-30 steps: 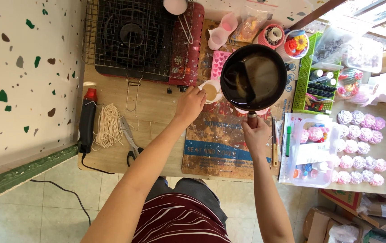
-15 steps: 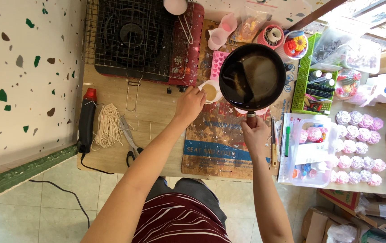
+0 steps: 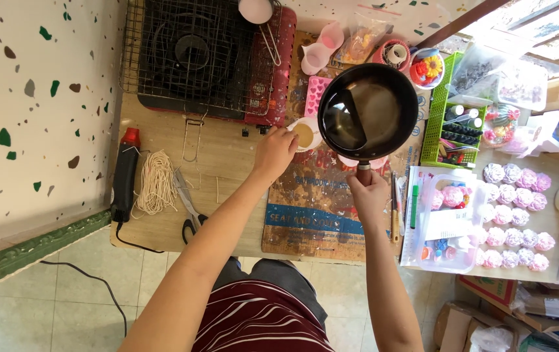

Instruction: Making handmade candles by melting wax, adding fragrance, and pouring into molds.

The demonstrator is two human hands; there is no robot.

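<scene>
My right hand grips the handle of a small black pan, held above the worktable with a little dark liquid inside. My left hand holds a small white cup of tan liquid that sits on the stained work mat, just left of the pan. A pink silicone mould lies behind the cup. Part of another pale cup peeks out under the pan's near rim.
A portable gas stove with a wire grid stands at the back left. A heat gun, a bundle of white wicks and scissors lie left. A green basket, a clear box and several flower-shaped candles fill the right.
The pan has shifted slightly and levelled a little above the mat. My left hand stays on the white cup.
</scene>
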